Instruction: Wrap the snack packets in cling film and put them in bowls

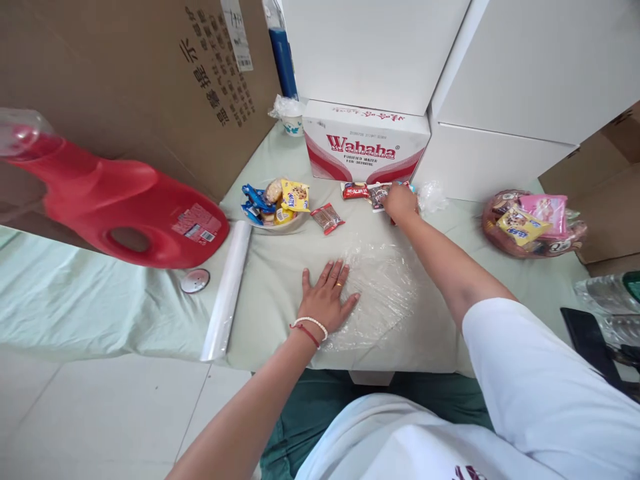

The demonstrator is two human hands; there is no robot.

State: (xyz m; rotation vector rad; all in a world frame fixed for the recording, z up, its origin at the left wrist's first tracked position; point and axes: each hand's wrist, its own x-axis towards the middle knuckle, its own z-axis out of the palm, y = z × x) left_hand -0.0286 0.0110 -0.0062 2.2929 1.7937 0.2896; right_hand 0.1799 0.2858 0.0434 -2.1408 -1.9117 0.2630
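Observation:
My left hand [326, 297] lies flat on the green tablecloth with its fingers spread, at the left edge of a crumpled sheet of clear plastic film [383, 297]. Stretched forward, my right hand [401, 203] has its fingers curled down among small snack packets by the white-and-red carton. A dark patterned packet [379, 196] touches its left side, and a red packet [355, 191] lies farther left. What its fingers hold is hidden. Between the hands and the snack bowl [277, 227] is a brown-and-red packet [327, 219].
A Wahaha water carton [367, 143] stands at the back. On the left are a roll of film [227, 293], a large red jug [135, 210] and a round lid [195, 281]. Crumpled plastic [432, 197] and a film-wrapped bowl of snacks [533, 250] are to the right.

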